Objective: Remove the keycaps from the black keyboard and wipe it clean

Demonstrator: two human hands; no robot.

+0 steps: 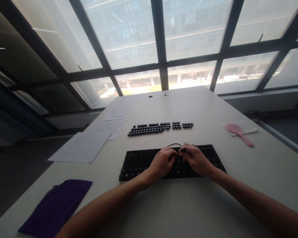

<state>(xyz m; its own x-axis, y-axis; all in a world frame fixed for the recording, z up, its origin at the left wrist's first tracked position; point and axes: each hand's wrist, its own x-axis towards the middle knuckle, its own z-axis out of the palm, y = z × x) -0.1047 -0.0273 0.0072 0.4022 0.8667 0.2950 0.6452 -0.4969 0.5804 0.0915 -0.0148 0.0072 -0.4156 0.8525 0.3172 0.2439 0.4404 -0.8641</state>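
Observation:
A black keyboard (139, 160) lies on the white table in front of me, with many keycaps gone from its upper and left parts. My right hand (195, 158) is closed over its middle, gripping a small keycap puller (185, 143) whose thin wire prongs point up; a small black piece shows at the fingertips. Close beside it, my left hand (164, 160) has its fingers curled together over the keys. What those fingers hold, if anything, is hidden. Behind the keyboard, removed black keycaps (146, 130) stand in rows on the table.
Paper sheets (79, 147) lie along the left edge, with a purple cloth pouch (56, 208) nearer me. To the right, a pink hairbrush (239, 132) rests on a clear plastic bag (252, 129). A cable (174, 144) runs behind the keyboard. Windows stand beyond the table.

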